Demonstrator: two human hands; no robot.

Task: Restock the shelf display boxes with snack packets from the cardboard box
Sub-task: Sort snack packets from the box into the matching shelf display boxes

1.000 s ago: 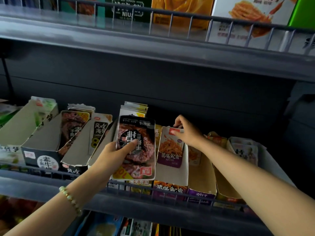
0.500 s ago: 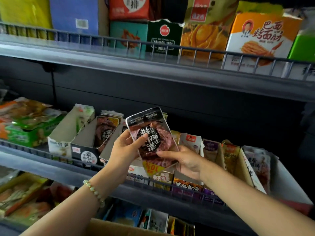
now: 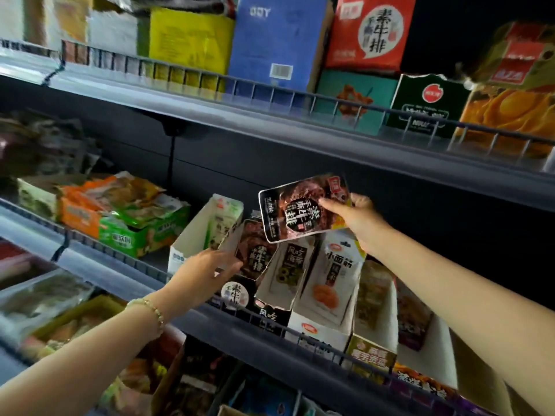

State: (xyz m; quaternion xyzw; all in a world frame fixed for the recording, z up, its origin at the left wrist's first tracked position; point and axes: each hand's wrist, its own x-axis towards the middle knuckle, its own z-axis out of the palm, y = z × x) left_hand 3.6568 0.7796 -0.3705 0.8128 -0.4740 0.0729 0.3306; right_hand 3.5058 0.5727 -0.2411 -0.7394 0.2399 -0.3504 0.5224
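Note:
My right hand (image 3: 357,217) grips a dark snack packet (image 3: 300,211) with white characters, held tilted above the row of display boxes on the middle shelf. My left hand (image 3: 204,271) holds the white side wall of the display box (image 3: 237,292) that carries matching dark packets (image 3: 255,253). To its right stand display boxes with seaweed packets (image 3: 289,265) and white packets showing an orange snack (image 3: 333,277). A corner of the cardboard box (image 3: 228,411) shows at the bottom edge.
A wire rail (image 3: 270,325) runs along the middle shelf's front. Green and orange packs (image 3: 129,211) lie at the left. The upper shelf (image 3: 270,121) carries large cartons in blue, red, teal and green. More display boxes (image 3: 375,301) stand to the right.
My right hand took over the dark packet and lifted it up and right. My left hand let go of it and took hold of the display box below. The view swung left.

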